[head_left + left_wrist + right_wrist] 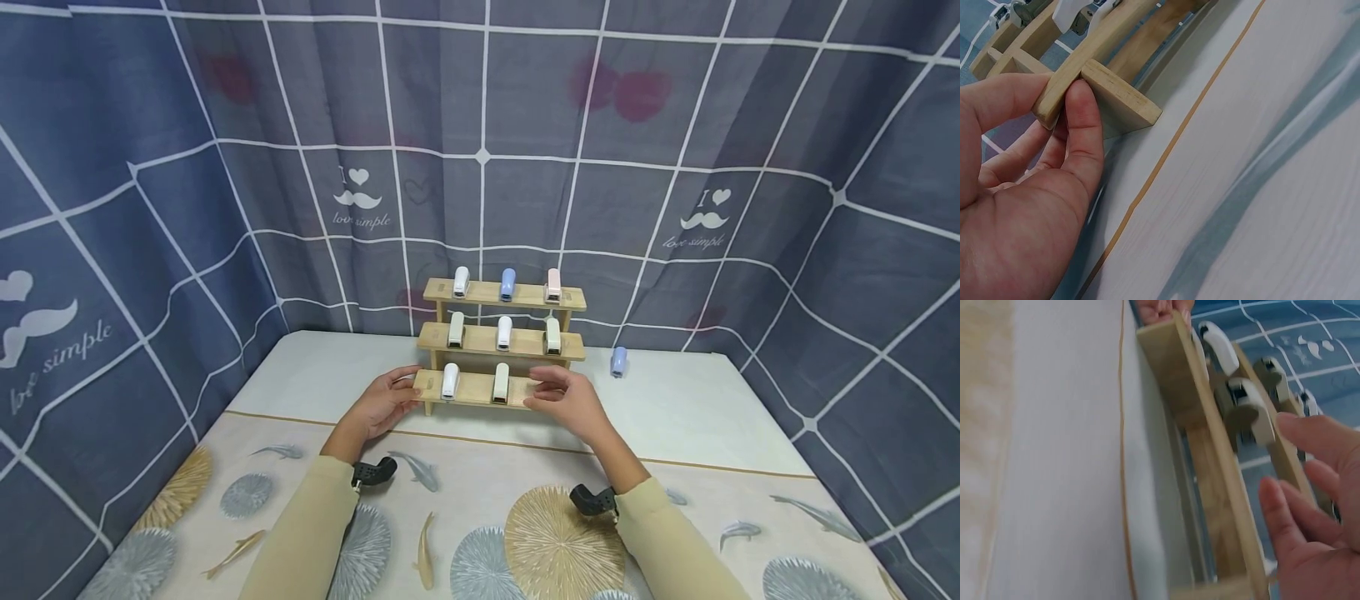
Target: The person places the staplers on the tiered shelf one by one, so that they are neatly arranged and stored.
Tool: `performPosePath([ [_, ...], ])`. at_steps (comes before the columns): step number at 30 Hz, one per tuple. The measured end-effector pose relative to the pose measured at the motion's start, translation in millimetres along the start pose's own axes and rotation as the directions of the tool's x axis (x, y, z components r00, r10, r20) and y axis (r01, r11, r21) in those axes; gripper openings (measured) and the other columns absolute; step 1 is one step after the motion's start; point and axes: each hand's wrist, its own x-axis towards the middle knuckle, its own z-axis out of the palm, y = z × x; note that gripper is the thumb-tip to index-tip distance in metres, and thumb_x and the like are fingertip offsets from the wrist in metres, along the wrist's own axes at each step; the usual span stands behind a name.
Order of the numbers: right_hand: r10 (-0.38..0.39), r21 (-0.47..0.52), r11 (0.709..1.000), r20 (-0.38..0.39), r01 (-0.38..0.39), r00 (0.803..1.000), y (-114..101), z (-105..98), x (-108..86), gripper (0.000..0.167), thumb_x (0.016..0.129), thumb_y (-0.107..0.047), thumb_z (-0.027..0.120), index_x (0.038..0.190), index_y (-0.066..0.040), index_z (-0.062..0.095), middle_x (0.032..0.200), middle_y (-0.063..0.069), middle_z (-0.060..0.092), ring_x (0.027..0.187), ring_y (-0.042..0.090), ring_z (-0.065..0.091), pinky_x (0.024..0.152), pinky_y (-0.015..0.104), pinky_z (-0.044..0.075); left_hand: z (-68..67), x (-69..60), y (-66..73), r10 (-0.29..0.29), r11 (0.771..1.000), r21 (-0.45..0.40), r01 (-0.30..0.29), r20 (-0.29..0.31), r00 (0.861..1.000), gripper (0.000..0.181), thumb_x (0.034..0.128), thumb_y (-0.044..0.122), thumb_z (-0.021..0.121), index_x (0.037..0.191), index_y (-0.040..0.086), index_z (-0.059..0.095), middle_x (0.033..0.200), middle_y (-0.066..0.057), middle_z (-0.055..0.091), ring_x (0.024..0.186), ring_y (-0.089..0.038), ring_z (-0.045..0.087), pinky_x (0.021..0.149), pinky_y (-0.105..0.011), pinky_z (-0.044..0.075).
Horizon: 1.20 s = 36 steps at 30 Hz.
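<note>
A three-tier wooden display stand (471, 388) holds several small staplers. My left hand (378, 405) pinches the left end of the lowest shelf, the thumb under the board (1063, 94) and the index finger on top. At that shelf's right end hovers my right hand (568, 402), its fingers apart and nothing between them. A white stapler (450, 381) and a cream stapler (501, 382) sit on the lowest shelf. The middle shelf bears a white stapler (504, 332) between two cream ones. White, blue (507, 284) and pink (553, 285) staplers line the top shelf.
A loose blue stapler (618, 362) lies on the white table top (675, 408), right of the stand. A patterned cloth (450, 500) covers the table's front. A dark checked curtain (540, 200) surrounds the back and sides.
</note>
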Motion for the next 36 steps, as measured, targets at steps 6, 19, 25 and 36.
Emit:
performPosePath([
  [6, -0.053, 0.017, 0.998, -0.119, 0.056, 0.991, 17, -30, -13.6, 0.045, 0.085, -0.012, 0.084, 0.125, 0.003, 0.068, 0.126, 0.026, 0.067, 0.104, 0.023, 0.07, 0.089, 0.017, 0.058, 1.0, 0.6, 0.2, 0.0, 1.0, -0.006, 0.0, 0.003, 1.0, 0.066, 0.096, -0.01, 0.056, 0.157, -0.001, 0.033, 0.118, -0.004, 0.062, 0.096, -0.011, 0.065, 0.081, -0.022, 0.058],
  [19, -0.052, -0.071, 0.997, -0.316, 0.031, 0.947, 50, -90, -21.6, 0.038, 0.086, -0.016, 0.084, 0.118, 0.001, 0.072, 0.122, 0.022, 0.07, 0.098, 0.008, 0.069, 0.084, 0.011, 0.056, 3.0, 2.0, -1.2, 0.006, 1.0, 0.009, -0.006, 0.009, 1.0, 0.065, 0.097, -0.01, 0.055, 0.157, -0.002, 0.031, 0.121, -0.006, 0.061, 0.096, -0.01, 0.065, 0.081, -0.021, 0.057],
  [25, 0.032, -0.096, 0.992, -0.395, -0.076, 0.918, 67, -113, -7.7, 0.043, 0.088, -0.02, 0.082, 0.124, 0.001, 0.07, 0.124, 0.023, 0.068, 0.098, 0.002, 0.064, 0.075, 0.009, 0.054, 2.6, -0.4, 0.0, 0.012, 1.0, 0.003, -0.012, 0.002, 1.0, 0.065, 0.0961, -0.01, 0.055, 0.156, -0.003, 0.032, 0.117, -0.004, 0.061, 0.095, -0.01, 0.065, 0.081, -0.021, 0.057],
  [36, 0.119, -0.203, 0.956, -0.387, -0.21, 0.914, 87, -141, 26.0, 0.048, 0.093, -0.023, 0.076, 0.137, -0.006, 0.064, 0.14, 0.019, 0.063, 0.128, 0.035, 0.059, 0.08, 0.011, 0.045, -0.2, -0.5, 0.3, 0.017, 1.0, -0.013, -0.017, 0.016, 1.0, 0.067, 0.0963, -0.01, 0.056, 0.157, -0.004, 0.029, 0.115, -0.003, 0.062, 0.094, -0.009, 0.065, 0.08, -0.02, 0.057],
])
